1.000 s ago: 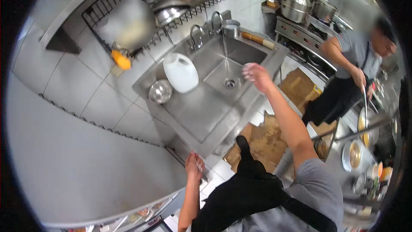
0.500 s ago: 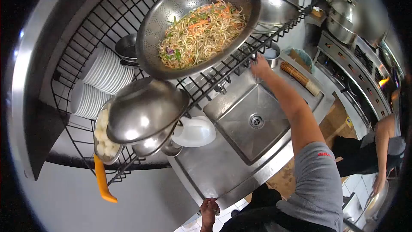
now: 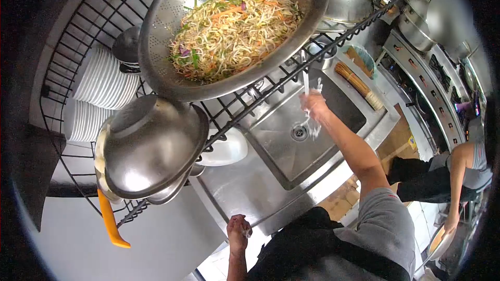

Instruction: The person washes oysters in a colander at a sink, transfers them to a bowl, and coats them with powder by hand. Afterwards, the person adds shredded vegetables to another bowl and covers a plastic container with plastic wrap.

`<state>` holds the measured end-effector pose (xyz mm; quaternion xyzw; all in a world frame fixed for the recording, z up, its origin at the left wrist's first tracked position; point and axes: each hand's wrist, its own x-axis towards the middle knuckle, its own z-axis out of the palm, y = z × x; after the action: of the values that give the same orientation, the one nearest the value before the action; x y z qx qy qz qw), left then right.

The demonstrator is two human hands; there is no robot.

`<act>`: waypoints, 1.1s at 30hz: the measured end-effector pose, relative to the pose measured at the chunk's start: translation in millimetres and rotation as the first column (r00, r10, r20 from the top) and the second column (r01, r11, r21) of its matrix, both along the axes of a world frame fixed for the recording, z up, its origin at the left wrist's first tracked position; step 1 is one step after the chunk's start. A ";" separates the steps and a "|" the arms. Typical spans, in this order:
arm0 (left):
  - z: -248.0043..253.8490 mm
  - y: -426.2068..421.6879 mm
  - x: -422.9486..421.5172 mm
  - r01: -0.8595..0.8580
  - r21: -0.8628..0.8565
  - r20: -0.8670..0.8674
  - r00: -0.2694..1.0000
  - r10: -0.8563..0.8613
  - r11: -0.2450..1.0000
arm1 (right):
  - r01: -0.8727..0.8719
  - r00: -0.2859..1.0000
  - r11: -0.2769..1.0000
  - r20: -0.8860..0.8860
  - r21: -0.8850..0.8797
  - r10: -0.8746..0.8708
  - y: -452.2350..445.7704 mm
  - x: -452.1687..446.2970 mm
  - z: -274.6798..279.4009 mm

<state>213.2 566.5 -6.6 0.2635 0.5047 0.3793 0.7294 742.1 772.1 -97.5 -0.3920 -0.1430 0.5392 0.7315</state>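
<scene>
My right hand is in a stream of running water over the metal sink. Its fingers look loosely bent and apart, partly hidden by the splash, and I see nothing held in them. Water falls past it toward the drain. My left hand is closed in front of the counter's near edge. A small whitish, shiny bit shows at its fingers, too small to name.
Overhead, a black wire rack carries a colander of bean sprouts and shredded vegetables, metal bowls and stacked white plates. A bundled bamboo brush lies beside the sink. A co-worker's arm holds a pan at right.
My right hand has moved from the tap area down over the sink, and water now runs onto it. My left hand has risen slightly and shifted left. The view has shifted.
</scene>
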 end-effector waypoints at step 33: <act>-1.4 87.1 188.7 0.761 0.338 -0.359 0.648 -0.672 0.554 | 0.610 0.686 0.787 0.556 -0.089 -0.469 -88.4 95.0 144.8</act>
<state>401.9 653.6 -8.0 0.6458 0.3134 0.1291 0.6842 837.1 683.7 47.2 -0.6381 -0.1325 0.1890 0.7345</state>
